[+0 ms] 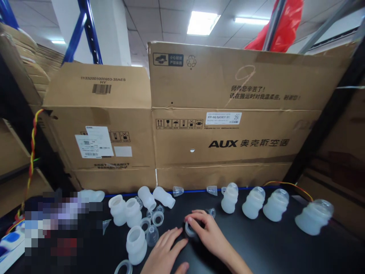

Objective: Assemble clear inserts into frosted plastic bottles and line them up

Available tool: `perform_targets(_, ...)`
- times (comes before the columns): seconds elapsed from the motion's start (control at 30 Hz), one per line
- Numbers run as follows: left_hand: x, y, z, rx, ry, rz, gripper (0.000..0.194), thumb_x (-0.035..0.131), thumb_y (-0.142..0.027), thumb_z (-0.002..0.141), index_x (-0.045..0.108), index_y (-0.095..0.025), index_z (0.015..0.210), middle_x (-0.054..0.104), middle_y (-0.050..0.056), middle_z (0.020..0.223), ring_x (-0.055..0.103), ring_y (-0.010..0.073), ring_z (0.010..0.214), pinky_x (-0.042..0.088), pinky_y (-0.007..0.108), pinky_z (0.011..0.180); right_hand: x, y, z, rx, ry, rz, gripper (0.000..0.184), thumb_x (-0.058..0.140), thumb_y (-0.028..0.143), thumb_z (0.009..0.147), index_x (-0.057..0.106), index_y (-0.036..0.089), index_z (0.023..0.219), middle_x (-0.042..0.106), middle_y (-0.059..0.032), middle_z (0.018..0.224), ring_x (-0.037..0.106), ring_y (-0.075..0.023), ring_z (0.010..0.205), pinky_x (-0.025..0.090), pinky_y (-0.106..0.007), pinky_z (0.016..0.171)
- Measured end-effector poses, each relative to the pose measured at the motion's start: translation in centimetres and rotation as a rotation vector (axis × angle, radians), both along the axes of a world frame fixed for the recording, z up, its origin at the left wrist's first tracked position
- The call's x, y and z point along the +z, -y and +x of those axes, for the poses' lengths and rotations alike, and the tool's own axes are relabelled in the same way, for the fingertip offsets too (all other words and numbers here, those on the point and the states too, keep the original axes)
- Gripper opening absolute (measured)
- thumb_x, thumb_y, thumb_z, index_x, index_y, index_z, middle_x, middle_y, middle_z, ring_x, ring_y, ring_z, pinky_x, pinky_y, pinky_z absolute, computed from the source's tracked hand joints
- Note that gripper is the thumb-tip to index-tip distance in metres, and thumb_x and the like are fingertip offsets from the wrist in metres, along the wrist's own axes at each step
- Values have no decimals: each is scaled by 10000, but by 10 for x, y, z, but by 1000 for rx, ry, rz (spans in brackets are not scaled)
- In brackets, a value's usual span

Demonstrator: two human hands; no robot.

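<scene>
On the black tabletop, my right hand (205, 227) has its fingers closed around a translucent bottle collar ring (189, 230). My left hand (167, 249) is stretched out palm down just left of the ring, fingers apart and holding nothing. Whether its fingertips touch the ring is hard to tell. Beside the left hand stands an uncapped white baby bottle (137, 246), with a clear bottle nipple (152, 236) close to it. Loose collar rings (157, 218) lie behind, and another ring (123, 268) is at the front edge. Past the right hand, a small clear piece (211, 212) is partly hidden.
Several capped bottles (253, 203) form a row at right. Open bottles (116, 211) stand at left, near bottles lying on their sides (164, 197). Clear cone-shaped caps (178, 191) rest by the cardboard wall (182, 152). A pixelated area covers the far left.
</scene>
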State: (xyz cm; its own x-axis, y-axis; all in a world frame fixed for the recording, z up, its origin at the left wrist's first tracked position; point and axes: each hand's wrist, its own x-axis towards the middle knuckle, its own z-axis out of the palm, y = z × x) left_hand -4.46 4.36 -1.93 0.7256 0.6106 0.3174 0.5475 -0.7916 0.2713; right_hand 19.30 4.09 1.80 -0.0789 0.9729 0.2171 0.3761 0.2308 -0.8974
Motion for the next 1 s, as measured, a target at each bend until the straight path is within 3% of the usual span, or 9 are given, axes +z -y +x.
perform_targets(0.1, 2, 1, 1, 12, -13, 0, 607, 765, -365, 883, 580, -363, 1462, 618, 74, 1517, 635, 339, 1341, 575, 512, 1095, 3, 4, 3, 18, 136, 48, 450, 509, 596, 1030, 818, 270, 1055, 726, -90, 1246, 457, -332, 1433, 277, -598, 1229)
perform_targets(0.2, 8, 5, 1, 20, -16, -39, 588, 749, -342, 892, 582, -360, 1456, 610, 73, 1526, 599, 337, 1381, 555, 529, 1116, 8, 6, 11, 27, 201, 83, 449, 453, 557, 1062, 755, 271, 1231, 648, -105, 1358, 507, -280, 1373, 348, -528, 1207)
perform_targets(0.33, 17, 11, 2, 50, 15, -146, 551, 733, -317, 891, 598, -293, 1425, 597, 99, 1534, 562, 340, 1419, 516, 550, 1152, 16, 8, 18, 116, 231, 82, 298, 678, 509, 953, 780, 263, 1088, 653, -87, 1248, 594, -250, 1195, 436, -447, 1118)
perform_targets(0.5, 27, 18, 2, 67, 58, -196, 772, 712, -226, 885, 400, -377, 1575, 421, 98, 1666, 486, 333, 1483, 499, 540, 1166, 25, 13, 9, 133, 215, 125, 259, 616, 426, 1002, 778, 230, 953, 703, -62, 1034, 624, -218, 1013, 466, -389, 985)
perform_targets(0.6, 28, 22, 1, 61, 135, -181, 766, 676, -222, 914, 352, -405, 1584, 335, 87, 1710, 442, 325, 1515, 485, 532, 1182, 31, 19, -1, 160, 185, 132, 257, 596, 414, 1019, 770, 229, 977, 726, -41, 951, 635, -195, 934, 470, -339, 910)
perform_targets(0.67, 24, 24, 2, 116, 246, -199, 707, 674, -276, 930, 364, -356, 1561, 424, 109, 1659, 488, 307, 1485, 492, 516, 1183, 35, 23, -7, 194, 154, 120, 230, 634, 414, 1002, 775, 235, 964, 735, -25, 917, 637, -188, 916, 459, -321, 888)
perform_targets(0.8, 16, 27, 9, 228, 471, -323, 577, 682, -384, 934, 435, -293, 1447, 698, 100, 1368, 670, 262, 1287, 558, 464, 1111, 39, 31, -15, 244, 77, 97, 226, 671, 422, 980, 770, 224, 930, 733, -22, 921, 638, -181, 913, 451, -295, 873)
perform_targets(1.0, 24, 29, 21, 297, 725, -511, 518, 677, -416, 930, 465, -269, 1378, 737, 107, 1319, 693, 267, 1254, 499, 468, 1146, 29, 30, -22, 64, -52, 48, 340, 599, 497, 1002, 692, 181, 919, 700, -41, 902, 612, -183, 864, 448, -284, 825)
